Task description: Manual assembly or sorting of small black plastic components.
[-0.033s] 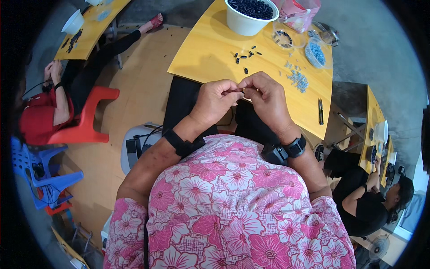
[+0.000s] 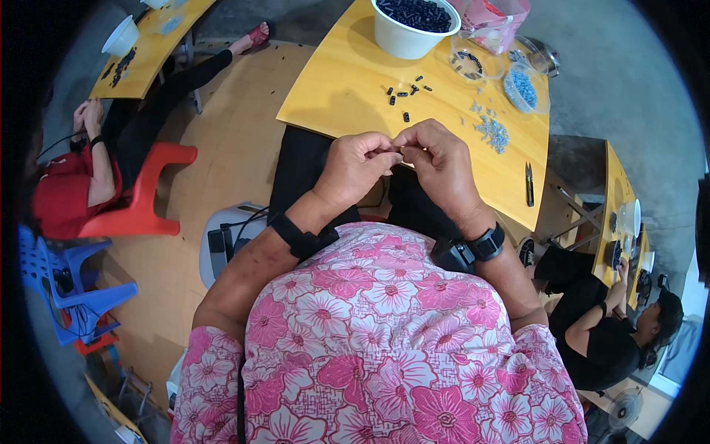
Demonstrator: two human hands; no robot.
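My left hand (image 2: pixel 353 169) and my right hand (image 2: pixel 441 164) meet fingertip to fingertip just off the near edge of the yellow table (image 2: pixel 333 89). Both are closed in a pinch. Between them sits a tiny dark piece, mostly covered by the fingers, so its kind cannot be made out. Beyond the hands lie several small black parts (image 2: pixel 406 117) on the tabletop. To their right is a scatter of small clear and bluish pieces (image 2: pixel 493 134). A pair of black thread snips (image 2: pixel 529 183) rests near the right edge.
A white tub (image 2: pixel 403 38) full of black parts stands at the back, beside a pink bag (image 2: pixel 497 26). Clear containers hold black parts (image 2: pixel 467 65) and blue pieces (image 2: pixel 522 89). Other people sit at tables left and right. A red stool (image 2: pixel 140 200) and a blue chair (image 2: pixel 78 277) stand left.
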